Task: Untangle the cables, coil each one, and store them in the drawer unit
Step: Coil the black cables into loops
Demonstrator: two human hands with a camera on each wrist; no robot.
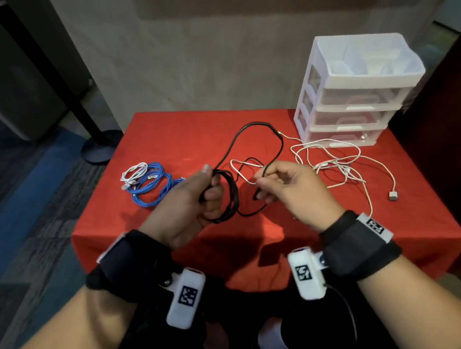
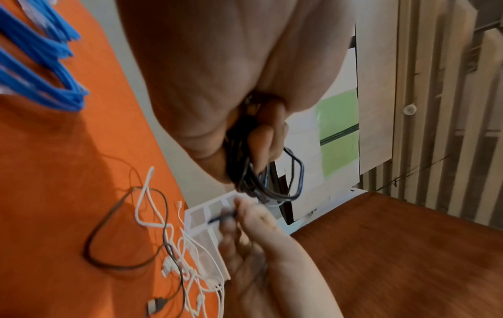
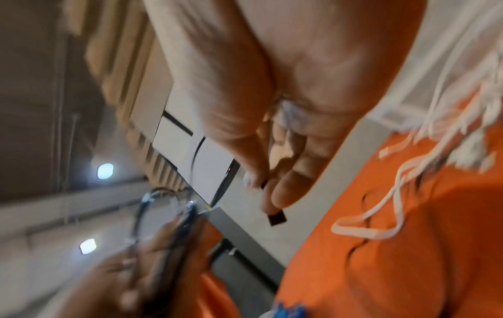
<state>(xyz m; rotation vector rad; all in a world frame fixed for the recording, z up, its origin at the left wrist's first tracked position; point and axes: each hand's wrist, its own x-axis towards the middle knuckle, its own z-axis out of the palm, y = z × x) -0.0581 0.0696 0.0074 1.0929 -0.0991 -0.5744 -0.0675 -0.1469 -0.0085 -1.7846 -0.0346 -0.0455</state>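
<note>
My left hand (image 1: 204, 197) grips several coiled turns of a black cable (image 1: 229, 198) above the red table (image 1: 172, 144); the coil shows between its fingers (image 2: 261, 137) in the left wrist view. My right hand (image 1: 271, 182) pinches the same cable's loose run, with the black plug (image 3: 277, 217) poking out below its fingertips. The rest of the black cable (image 1: 253, 127) loops across the table toward the back. A tangled white cable (image 1: 336, 164) lies to the right. A white drawer unit (image 1: 353, 100) with three shut drawers stands at the back right.
A coiled blue cable (image 1: 154, 186) and a small coiled white cable (image 1: 134, 170) lie at the table's left. The white cable's plug (image 1: 392, 195) rests near the right edge. A dark stand base (image 1: 100, 146) sits on the floor left of the table.
</note>
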